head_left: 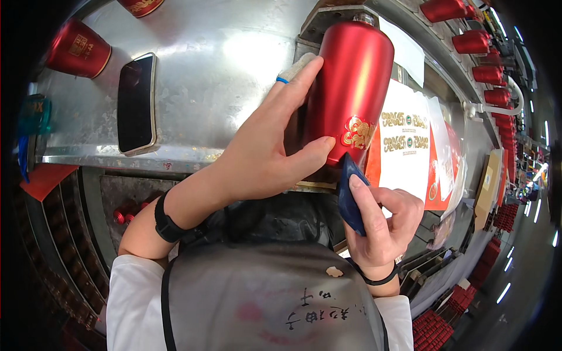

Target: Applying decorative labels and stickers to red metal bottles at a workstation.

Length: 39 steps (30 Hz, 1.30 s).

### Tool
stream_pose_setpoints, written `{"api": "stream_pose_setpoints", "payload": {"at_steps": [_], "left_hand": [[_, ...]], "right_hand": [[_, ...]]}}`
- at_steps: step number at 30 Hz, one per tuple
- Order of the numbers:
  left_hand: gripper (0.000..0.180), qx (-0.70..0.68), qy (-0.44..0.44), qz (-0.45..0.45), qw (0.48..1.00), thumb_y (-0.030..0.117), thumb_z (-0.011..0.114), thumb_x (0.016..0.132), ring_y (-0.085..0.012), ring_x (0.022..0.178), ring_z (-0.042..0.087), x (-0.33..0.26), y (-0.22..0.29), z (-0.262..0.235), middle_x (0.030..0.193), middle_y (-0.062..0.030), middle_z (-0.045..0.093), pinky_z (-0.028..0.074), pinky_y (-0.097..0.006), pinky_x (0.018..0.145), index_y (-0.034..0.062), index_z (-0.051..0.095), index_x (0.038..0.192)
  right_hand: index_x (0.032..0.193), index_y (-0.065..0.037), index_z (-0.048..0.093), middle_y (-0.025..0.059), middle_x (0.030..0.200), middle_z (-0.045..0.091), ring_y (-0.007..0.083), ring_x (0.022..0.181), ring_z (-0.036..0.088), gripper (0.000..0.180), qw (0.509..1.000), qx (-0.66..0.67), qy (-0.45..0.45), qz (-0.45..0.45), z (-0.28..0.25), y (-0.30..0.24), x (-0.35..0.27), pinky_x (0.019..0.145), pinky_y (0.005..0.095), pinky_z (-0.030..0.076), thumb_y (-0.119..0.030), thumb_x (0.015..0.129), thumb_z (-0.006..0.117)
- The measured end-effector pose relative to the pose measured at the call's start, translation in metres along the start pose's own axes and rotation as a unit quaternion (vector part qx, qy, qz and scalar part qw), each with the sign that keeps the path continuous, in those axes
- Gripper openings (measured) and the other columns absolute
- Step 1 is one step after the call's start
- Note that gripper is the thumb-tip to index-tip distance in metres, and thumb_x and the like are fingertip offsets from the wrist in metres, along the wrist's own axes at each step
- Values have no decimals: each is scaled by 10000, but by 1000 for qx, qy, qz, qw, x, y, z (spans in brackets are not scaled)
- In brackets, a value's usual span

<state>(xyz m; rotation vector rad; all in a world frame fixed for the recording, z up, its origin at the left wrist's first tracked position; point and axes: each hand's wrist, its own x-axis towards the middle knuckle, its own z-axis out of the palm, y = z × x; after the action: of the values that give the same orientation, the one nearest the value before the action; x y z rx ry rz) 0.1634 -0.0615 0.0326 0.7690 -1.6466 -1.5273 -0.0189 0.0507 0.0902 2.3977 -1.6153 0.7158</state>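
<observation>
A glossy red bottle with a gold ornament on its lower part lies on a fixture, its neck pointing away from me. My left hand holds it from the left side, thumb at the near end and fingers along the body. One finger wears a pale cover with a blue band. In my right hand is a dark blue flat scraper, pinched between thumb and fingers. The scraper's tip is at the bottle's near end, just below the gold ornament; whether it touches I cannot tell.
A phone lies on the metal table, with a red cup-shaped container beyond it. White sheets with gold prints lie right of the bottle. A rack of red containers runs along the far right.
</observation>
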Motion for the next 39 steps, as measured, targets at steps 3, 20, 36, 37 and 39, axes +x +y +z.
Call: {"api": "stream_pose_setpoints", "payload": {"at_steps": [3,20,36,37,39], "left_hand": [[794,25,-3,5,1000,51,617,888,-225,1441,308,0,1,-1,1567,-162,258,256,-388,1190,-9,178,1547],[464,205,-3,199,958,-62,613,781,-343,1451,244,7,2,-2,1589,-184,240,267,-431,1172,143,705,1187],[496,269,42,255,928,66,740,693,-393,1430,282,8,7,-10,1532,-257,320,249,-440,1150,104,643,1177],[662,245,48,219,943,107,773,693,-398,1426,282,6,9,-5,1544,-249,297,252,-446,1148,65,523,1305],[1121,253,14,148,956,230,859,692,-409,1405,298,3,1,0,1572,-233,229,284,-458,1135,-2,160,1536]], "right_hand": [[1129,-59,730,37,937,587,208,784,504,578,1000,-18,5,-11,4,0,-2,679,318,420,-101,554,694],[1082,-2,703,61,911,549,138,580,499,432,993,-28,79,-84,24,6,7,497,274,359,-34,651,698],[1133,-37,655,106,895,616,252,806,574,470,981,82,115,137,9,16,14,712,308,468,54,691,788],[1109,-44,677,106,899,621,250,818,578,457,983,83,105,125,10,17,17,718,310,467,48,677,793],[1042,-68,736,85,907,630,243,831,577,440,986,85,84,116,12,16,23,731,326,462,25,616,789]]}}
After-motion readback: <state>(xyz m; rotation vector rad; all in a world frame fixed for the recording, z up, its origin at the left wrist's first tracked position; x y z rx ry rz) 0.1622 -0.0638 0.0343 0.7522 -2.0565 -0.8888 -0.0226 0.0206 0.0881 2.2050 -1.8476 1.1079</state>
